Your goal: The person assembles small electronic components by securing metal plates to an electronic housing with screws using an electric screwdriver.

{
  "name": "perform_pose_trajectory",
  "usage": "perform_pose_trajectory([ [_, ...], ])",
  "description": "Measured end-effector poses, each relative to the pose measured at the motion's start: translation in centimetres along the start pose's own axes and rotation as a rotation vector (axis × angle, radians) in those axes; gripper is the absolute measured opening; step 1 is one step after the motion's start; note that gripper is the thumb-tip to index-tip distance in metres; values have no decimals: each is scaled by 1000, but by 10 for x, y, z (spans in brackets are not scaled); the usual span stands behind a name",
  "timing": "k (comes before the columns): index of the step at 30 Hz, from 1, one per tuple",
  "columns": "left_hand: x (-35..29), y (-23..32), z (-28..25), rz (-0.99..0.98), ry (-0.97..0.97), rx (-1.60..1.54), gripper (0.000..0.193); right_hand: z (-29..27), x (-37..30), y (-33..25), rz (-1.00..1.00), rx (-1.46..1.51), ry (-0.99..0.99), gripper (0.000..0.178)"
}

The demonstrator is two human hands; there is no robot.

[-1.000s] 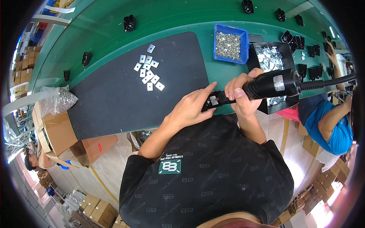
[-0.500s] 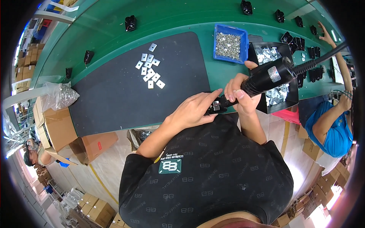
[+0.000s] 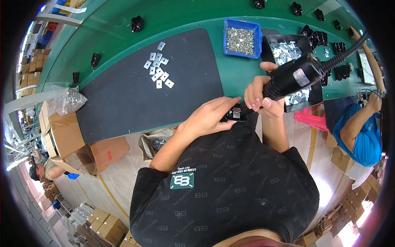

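Note:
My right hand [image 3: 263, 94] is wrapped round a black electric screwdriver [image 3: 291, 80], its cable running off to the upper right. The tool's front end meets a small black housing [image 3: 236, 113] at the table's near edge. My left hand [image 3: 209, 118] grips that housing from its left side, with the fingers over its far edge and the thumb along the near one. Some bright metal shows inside the housing; the bit's tip is hidden. Beyond my left hand, several metal plates with holes [image 3: 159, 72] lie loosely grouped on the dark mat [image 3: 187, 61].
A blue bin of screws [image 3: 225, 39] stands beyond my right hand, beside a black box of metal plates [image 3: 320, 92]. Black housings [image 3: 137, 24] dot the green conveyor. At left are a bag of small parts [image 3: 74, 101] and cartons [image 3: 66, 133]. A co-worker [image 3: 360, 133] sits at right.
The screwdriver's front end has come closer over the housing, whose open face shows more now. Both hands keep their grips. The view has shifted slightly.

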State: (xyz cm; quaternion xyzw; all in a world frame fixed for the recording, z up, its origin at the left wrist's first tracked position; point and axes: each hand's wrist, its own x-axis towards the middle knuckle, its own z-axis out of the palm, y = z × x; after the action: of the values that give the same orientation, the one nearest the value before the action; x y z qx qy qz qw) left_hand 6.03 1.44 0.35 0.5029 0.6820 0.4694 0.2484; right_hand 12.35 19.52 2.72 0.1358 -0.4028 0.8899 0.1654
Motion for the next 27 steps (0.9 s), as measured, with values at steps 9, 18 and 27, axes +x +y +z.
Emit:
perform_pose_trajectory([
  [9,-1,1,-9,-19,-264,277,48,-7,12,-35,-328,88,-317,78],
  [18,33,-49,-100,-81,326,566,47,-26,-6,-10,-38,-721,368,71],
  [27,123,-147,-177,-242,505,827,46,-46,-5,25,-106,-878,605,63],
])
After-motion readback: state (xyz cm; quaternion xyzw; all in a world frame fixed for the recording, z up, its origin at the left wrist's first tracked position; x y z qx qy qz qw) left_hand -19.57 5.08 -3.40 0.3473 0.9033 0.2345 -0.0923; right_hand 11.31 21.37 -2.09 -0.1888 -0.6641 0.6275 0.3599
